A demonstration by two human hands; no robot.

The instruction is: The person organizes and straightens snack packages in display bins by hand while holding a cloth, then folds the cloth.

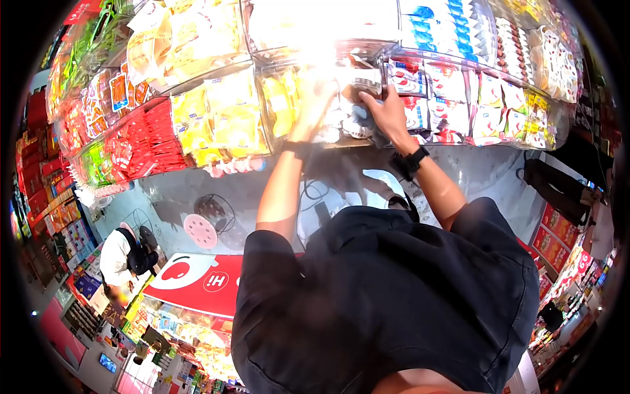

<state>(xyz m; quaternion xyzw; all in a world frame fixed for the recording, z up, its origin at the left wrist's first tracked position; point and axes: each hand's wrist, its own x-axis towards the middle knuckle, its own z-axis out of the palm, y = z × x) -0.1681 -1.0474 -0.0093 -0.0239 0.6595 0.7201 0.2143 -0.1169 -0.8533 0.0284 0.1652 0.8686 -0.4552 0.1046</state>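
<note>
My right hand [390,113], with a black watch on its wrist, reaches into a bin in the middle of the snack display. Its thumb lies against a small white and brown packet [359,80], and the fingers curl around its side. More white and grey packets [354,121] are just below, in the same bin. My left hand [317,108] is at the left side of this bin, beside yellow packets [278,98]. Strong glare washes out its fingers, so their grip cannot be made out. A dark band circles the left wrist.
Clear bin dividers [261,105] separate the snacks. Red packets [146,139] fill bins at left, red and white packets [449,98] at right. A pink round stool [200,231] stands on the grey floor. Behind are a red counter [197,285] and a bent person [118,257] in white.
</note>
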